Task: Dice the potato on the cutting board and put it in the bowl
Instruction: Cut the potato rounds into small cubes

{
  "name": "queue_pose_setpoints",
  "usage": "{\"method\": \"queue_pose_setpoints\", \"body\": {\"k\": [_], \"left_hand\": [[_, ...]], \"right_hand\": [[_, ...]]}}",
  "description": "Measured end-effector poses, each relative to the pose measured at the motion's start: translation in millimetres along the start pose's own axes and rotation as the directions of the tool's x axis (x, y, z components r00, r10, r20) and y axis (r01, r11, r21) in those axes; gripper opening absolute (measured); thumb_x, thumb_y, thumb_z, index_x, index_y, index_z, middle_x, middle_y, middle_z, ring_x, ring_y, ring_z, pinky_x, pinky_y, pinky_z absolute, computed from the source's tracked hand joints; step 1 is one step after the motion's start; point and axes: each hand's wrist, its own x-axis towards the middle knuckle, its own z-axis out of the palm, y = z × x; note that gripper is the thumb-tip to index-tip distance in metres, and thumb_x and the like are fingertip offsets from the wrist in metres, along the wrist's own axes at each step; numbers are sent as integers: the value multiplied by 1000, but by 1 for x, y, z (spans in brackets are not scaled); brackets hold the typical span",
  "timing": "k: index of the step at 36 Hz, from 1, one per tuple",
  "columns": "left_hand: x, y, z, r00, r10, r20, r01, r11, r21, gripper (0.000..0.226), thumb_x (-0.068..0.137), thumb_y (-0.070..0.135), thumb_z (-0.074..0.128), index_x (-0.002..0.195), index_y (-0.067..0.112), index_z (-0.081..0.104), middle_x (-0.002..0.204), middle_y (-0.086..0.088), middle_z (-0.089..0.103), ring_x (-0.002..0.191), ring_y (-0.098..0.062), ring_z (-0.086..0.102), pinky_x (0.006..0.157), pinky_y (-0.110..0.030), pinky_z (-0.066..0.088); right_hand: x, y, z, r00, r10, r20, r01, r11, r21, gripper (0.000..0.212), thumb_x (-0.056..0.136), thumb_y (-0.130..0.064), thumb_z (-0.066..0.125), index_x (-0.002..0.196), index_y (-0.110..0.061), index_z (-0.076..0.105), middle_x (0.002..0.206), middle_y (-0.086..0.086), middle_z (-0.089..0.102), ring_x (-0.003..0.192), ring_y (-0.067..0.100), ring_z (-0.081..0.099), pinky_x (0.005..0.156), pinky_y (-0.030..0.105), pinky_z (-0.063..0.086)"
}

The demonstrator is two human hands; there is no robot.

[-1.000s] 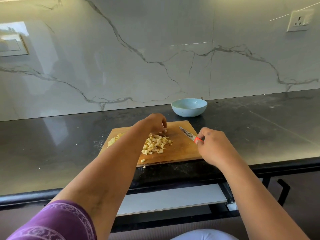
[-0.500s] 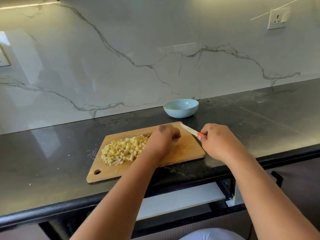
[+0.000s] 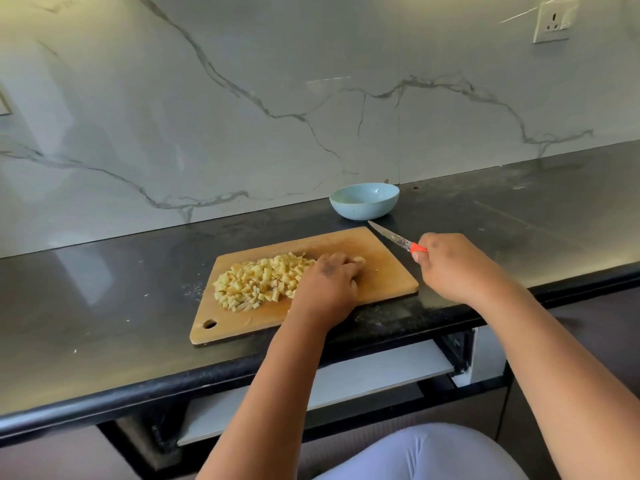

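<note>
A wooden cutting board lies on the black counter with a pile of pale yellow potato dice on its left half. My left hand rests on the board at the pile's right edge. Its fingers are curled over a small potato piece that peeks out past the fingertips. My right hand grips the orange handle of a knife just off the board's right edge, blade pointing up-left toward the bowl. The light blue bowl stands behind the board near the wall and looks empty.
The black counter stretches left and right, with its front edge close to the board. A marble wall rises right behind the bowl, and a wall socket sits at the upper right. A few potato crumbs lie around the board.
The view has shifted, showing the whole board. My left hand moved from the board's far side to the right edge of the dice, now one pile. The knife hand stays right of the board.
</note>
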Motion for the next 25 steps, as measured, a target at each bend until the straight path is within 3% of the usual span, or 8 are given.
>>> {"method": "queue_pose_setpoints", "body": {"k": [5, 8, 10, 13, 17, 25], "left_hand": [[-1, -1, -1, 1000, -16, -9, 17, 996, 91, 47, 98, 24, 36, 143, 28, 48, 135, 1, 48, 129, -22, 32, 109, -38, 31], [-1, -1, -1, 1000, -20, -1, 20, 995, 93, 47, 98, 25, 35, 143, 31, 47, 144, 4, 45, 135, -21, 26, 112, -40, 24], [-2, 0, -2, 1000, -16, -2, 16, 994, 107, 47, 98, 26, 35, 143, 31, 47, 148, 8, 44, 137, -21, 25, 114, -41, 22], [-3, 0, -1, 1000, -20, 8, 19, 992, 121, 47, 98, 27, 35, 143, 31, 48, 148, 12, 44, 135, -20, 27, 112, -41, 23], [-4, -1, 0, 999, -33, 10, 31, 993, 114, 46, 97, 28, 36, 142, 32, 49, 148, 12, 44, 130, -21, 30, 108, -41, 24], [-4, 2, -2, 999, -36, 20, 33, 991, 132, 46, 98, 29, 34, 142, 32, 47, 149, 11, 43, 130, -22, 30, 109, -43, 25]], "right_hand": [[1, -3, 8, 996, -27, 83, 27, 1000, -7, 33, 104, -31, 35, 84, -13, 54, 89, 8, 60, 74, 23, 56, 65, 37, 46], [0, -11, 12, 993, -23, 116, 26, 999, -25, 34, 104, -32, 35, 76, -17, 46, 82, 5, 54, 64, 17, 49, 55, 31, 37], [-2, -16, 13, 992, -19, 125, 24, 999, -37, 28, 104, -30, 37, 85, -15, 49, 81, 5, 53, 62, 14, 46, 51, 28, 32], [-7, -22, 17, 994, -48, 98, 54, 997, -57, 14, 103, -26, 38, 102, -13, 43, 81, 6, 53, 64, 16, 51, 51, 29, 35], [-12, -30, 20, 996, -41, 75, 43, 998, -36, 7, 100, -13, 41, 105, -13, 35, 77, 7, 55, 64, 18, 55, 48, 29, 35], [-13, -29, 15, 999, -47, 17, 49, 995, -84, 13, 95, -9, 50, 104, -16, 54, 85, 4, 54, 68, 18, 54, 51, 29, 39]]}}
